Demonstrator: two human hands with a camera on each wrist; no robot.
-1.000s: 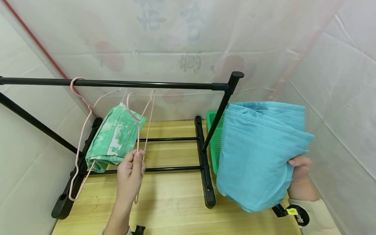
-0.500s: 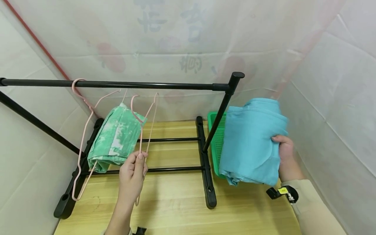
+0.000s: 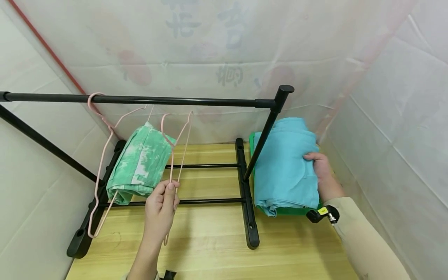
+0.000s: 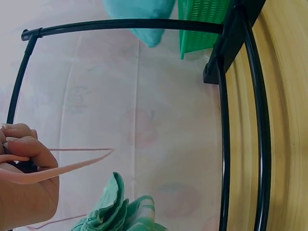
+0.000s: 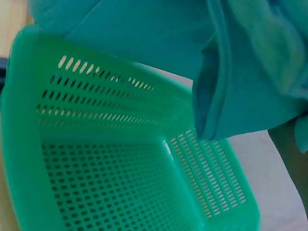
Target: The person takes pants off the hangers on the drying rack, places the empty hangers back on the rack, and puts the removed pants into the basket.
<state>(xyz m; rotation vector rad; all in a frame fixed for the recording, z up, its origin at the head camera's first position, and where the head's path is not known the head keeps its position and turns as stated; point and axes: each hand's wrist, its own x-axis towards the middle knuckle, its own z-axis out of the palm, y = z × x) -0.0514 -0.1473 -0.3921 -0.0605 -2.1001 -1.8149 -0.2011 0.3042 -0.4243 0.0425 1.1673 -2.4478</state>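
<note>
My right hand (image 3: pixel 323 175) grips a folded blue cloth (image 3: pixel 285 167) by its right side, holding it over the green basket (image 3: pixel 294 211). In the right wrist view the cloth hangs above the perforated basket (image 5: pixel 106 183), whose floor shows bare. My left hand (image 3: pixel 161 208) pinches a pink hanger (image 3: pixel 171 163) by its wire, its hook below the rack's top bar (image 3: pixel 175 101). Left of that hand, a folded green-and-white tie-dye cloth (image 3: pixel 140 163) hangs among the hangers. A second pink hanger (image 3: pixel 99 167) is hooked over the bar.
The black rack's right foot (image 3: pixel 249 217) and slanted post (image 3: pixel 262 140) stand between the left hand and the basket. Two lower crossbars (image 3: pixel 210 201) span the rack above the wooden table (image 3: pixel 210 249). White sheets (image 3: pixel 210 46) enclose the sides and back.
My right hand has carried the blue cloth left and back until it covers most of the basket. The left hand keeps its pinch on the hanger, nearly still.
</note>
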